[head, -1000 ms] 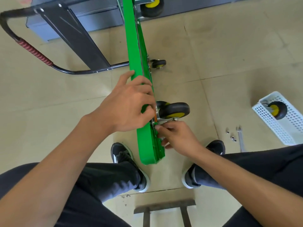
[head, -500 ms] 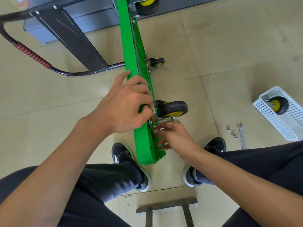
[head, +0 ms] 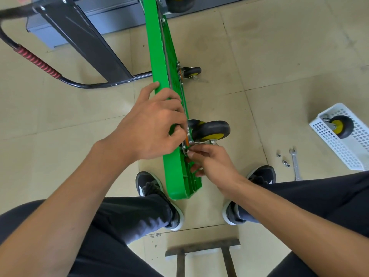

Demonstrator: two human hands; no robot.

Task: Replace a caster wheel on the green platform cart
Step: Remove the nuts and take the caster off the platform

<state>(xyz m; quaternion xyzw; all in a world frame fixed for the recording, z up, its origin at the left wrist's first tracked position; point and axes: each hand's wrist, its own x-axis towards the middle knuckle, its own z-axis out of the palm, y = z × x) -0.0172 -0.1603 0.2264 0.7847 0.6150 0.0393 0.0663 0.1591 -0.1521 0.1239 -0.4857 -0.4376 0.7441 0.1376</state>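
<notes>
The green platform cart (head: 157, 56) stands on its long edge on the tiled floor, running away from me. A black caster wheel with a yellow hub (head: 211, 129) sticks out to the right from its underside on a metal mounting plate. My left hand (head: 153, 124) grips the cart's upper edge, fingers curled over it next to the plate. My right hand (head: 211, 160) is just below the wheel, fingertips pinching something small at the plate's lower corner; the part itself is hidden.
A second small caster (head: 191, 72) sits farther along the cart, and a third (head: 180, 4) at the top edge. Right of me lie three nuts (head: 283, 159), a spanner (head: 295, 163) and a white basket (head: 347, 154) holding another wheel (head: 340, 126). The cart's black handle (head: 38, 60) lies left.
My right hand's fingertips have shifted slightly up to the plate's lower corner. The left hand keeps its grip on the cart edge. The view has tilted a little.
</notes>
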